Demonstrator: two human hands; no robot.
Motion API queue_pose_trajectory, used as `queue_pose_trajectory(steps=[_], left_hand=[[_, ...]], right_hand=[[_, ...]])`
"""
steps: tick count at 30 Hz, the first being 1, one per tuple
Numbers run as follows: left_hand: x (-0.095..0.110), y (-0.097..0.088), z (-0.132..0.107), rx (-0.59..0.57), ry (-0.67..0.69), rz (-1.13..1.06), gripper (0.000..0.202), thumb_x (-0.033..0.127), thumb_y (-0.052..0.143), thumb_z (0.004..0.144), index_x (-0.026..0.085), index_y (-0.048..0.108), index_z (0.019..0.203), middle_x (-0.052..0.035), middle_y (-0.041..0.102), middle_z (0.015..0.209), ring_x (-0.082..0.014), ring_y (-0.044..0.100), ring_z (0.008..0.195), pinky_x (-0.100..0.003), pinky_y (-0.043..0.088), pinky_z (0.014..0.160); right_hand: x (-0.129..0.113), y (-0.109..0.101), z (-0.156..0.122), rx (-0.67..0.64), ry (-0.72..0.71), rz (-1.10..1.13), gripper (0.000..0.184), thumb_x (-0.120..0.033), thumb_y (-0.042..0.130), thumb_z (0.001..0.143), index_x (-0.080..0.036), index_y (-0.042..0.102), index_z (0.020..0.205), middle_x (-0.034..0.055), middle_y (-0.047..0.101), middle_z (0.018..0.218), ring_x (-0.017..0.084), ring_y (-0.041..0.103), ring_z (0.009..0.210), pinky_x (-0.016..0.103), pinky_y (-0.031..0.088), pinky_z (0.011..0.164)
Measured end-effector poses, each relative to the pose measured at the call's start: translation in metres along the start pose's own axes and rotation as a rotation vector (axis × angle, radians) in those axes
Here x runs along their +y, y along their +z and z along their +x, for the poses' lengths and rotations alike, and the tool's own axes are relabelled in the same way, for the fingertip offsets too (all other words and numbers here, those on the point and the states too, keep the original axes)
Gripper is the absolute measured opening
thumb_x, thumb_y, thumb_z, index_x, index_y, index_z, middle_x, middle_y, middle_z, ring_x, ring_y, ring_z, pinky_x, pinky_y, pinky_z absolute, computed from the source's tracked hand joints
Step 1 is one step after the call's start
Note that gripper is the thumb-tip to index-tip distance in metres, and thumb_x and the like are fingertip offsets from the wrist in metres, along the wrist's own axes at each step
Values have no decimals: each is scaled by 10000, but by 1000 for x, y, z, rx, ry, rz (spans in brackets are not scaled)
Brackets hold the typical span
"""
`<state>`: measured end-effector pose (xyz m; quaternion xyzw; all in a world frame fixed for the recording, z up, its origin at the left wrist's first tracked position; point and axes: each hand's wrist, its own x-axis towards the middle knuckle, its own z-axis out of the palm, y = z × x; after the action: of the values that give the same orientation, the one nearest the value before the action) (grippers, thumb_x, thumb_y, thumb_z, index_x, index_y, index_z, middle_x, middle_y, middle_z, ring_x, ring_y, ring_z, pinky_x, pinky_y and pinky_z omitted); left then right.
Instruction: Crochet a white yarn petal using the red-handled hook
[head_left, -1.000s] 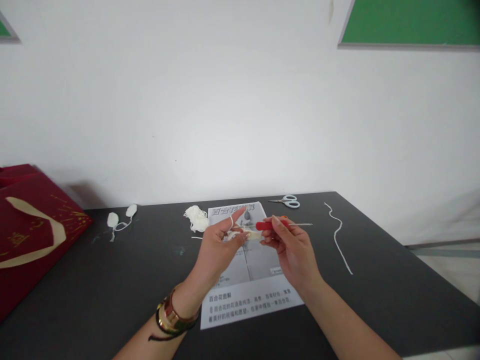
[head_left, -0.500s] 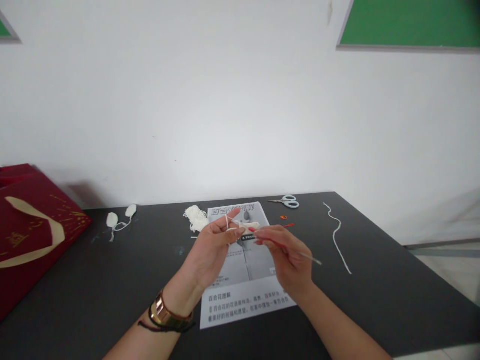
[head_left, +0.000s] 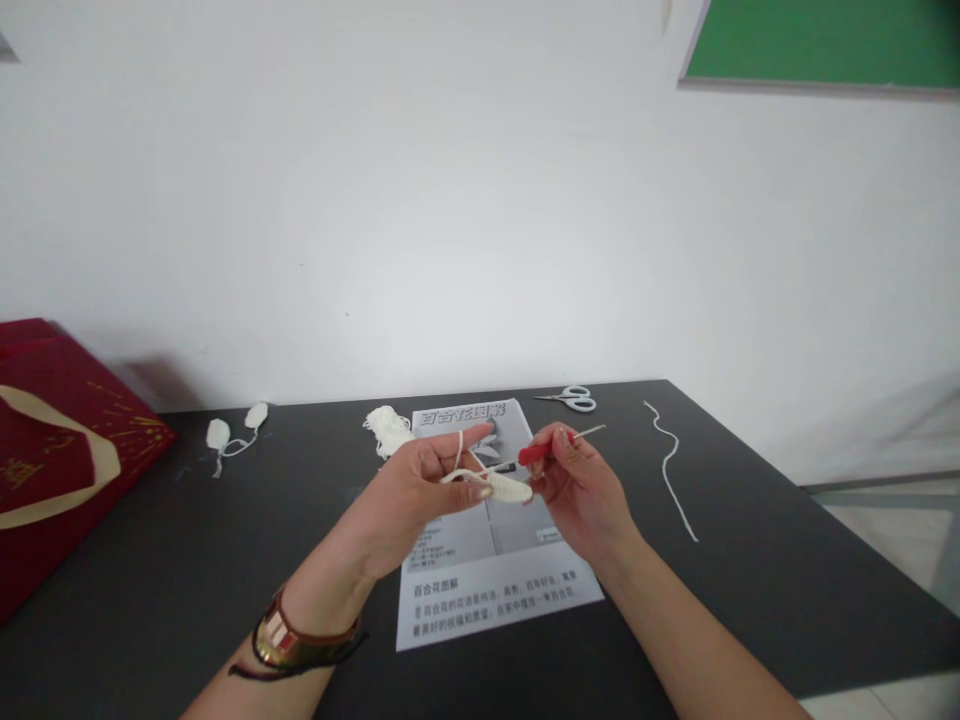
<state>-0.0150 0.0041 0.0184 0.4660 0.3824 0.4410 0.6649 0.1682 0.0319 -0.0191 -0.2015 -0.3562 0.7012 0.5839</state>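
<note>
My left hand (head_left: 420,485) pinches a small cream crocheted piece (head_left: 504,488) between thumb and fingers, with white yarn looped over its raised index finger. My right hand (head_left: 577,485) grips a crochet hook with a red handle (head_left: 541,451); its metal tip points left into the piece and its thin end sticks out to the upper right. Both hands hover above a printed instruction sheet (head_left: 491,590) on the dark table (head_left: 187,560). A loose bundle of white yarn (head_left: 386,430) lies just beyond my left hand.
Small scissors (head_left: 574,399) lie at the table's far edge. A loose strand of white yarn (head_left: 667,465) curves along the right side. Two small cream crocheted pieces (head_left: 232,435) lie at the far left, next to a dark red gift bag (head_left: 52,450). A white wall stands behind.
The hook's free end has swung from low right back up to the upper right. Both hands have dropped slightly and the crocheted piece now hangs lower between them.
</note>
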Motion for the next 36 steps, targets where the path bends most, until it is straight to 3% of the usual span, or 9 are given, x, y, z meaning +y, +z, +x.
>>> queue_pose_trajectory(steps=[6, 15, 28, 36], left_hand=[[5, 1, -1, -57, -106, 5, 508, 97, 751, 650, 203, 651, 1136, 22, 677, 723, -88, 565, 624, -222, 405, 663], [3, -3, -2, -75, -111, 125, 488, 86, 714, 679, 228, 653, 1142, 29, 687, 696, -90, 558, 600, -215, 400, 651], [3, 0, -1, -6, -144, 98, 567, 96, 721, 672, 158, 572, 1215, 29, 670, 707, -78, 549, 624, -210, 401, 654], [2, 2, 0, 36, -144, 109, 561, 110, 735, 647, 128, 587, 1187, -3, 697, 749, -93, 568, 643, -231, 410, 658]], right_hand=[[-7, -2, 0, -73, -24, -19, 189, -299, 627, 819, -153, 640, 700, -3, 633, 636, 89, 524, 483, 227, 538, 455], [-20, -4, -3, -113, -173, -188, 196, -293, 607, 835, -155, 653, 702, -5, 619, 664, 115, 605, 533, 227, 489, 495], [-24, -9, -9, -169, -400, -524, 202, -300, 566, 871, -189, 685, 750, 10, 621, 655, 139, 554, 607, 287, 417, 581], [-28, -6, -15, -166, -422, -653, 231, -355, 573, 857, -197, 688, 734, 29, 634, 655, 158, 536, 600, 297, 395, 577]])
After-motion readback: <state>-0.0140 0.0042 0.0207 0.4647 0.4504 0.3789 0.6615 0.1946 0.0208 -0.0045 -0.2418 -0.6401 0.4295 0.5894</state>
